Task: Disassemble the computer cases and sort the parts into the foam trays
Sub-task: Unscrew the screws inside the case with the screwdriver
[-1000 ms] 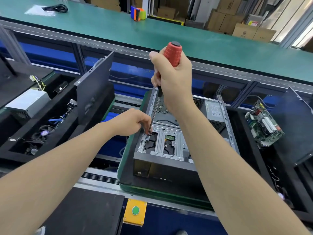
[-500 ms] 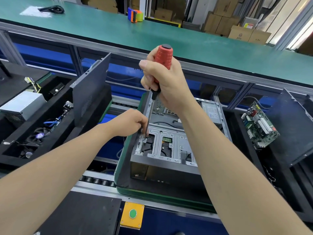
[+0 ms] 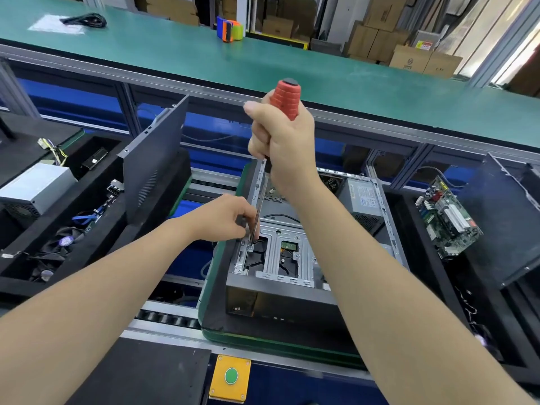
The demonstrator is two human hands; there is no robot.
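An open computer case (image 3: 292, 302) lies on a green-edged pallet (image 3: 263, 340) on the conveyor. My right hand (image 3: 286, 147) grips the red handle of a long screwdriver (image 3: 287, 97), held upright. Its tip sits on the silver drive bracket (image 3: 274, 252) at the case's left front corner. My left hand (image 3: 225, 217) pinches the shaft just above the tip. A power supply (image 3: 363, 200) remains inside the case at the back right. Black foam trays stand on both sides: the left tray (image 3: 64, 217) holds a power supply, fans and cables; the right tray (image 3: 415, 258) holds a motherboard (image 3: 447, 217).
A dark side panel (image 3: 155, 171) leans upright in the left tray, another (image 3: 508, 217) in the right tray. A yellow box with a green button (image 3: 230, 375) sits at the front rail. Behind runs a green bench (image 3: 263, 59) with tape rolls (image 3: 229, 30) and a cable.
The view has shifted slightly; the screwdriver handle stands a little further left. Both hands keep their hold, and the tip stays on the bracket.
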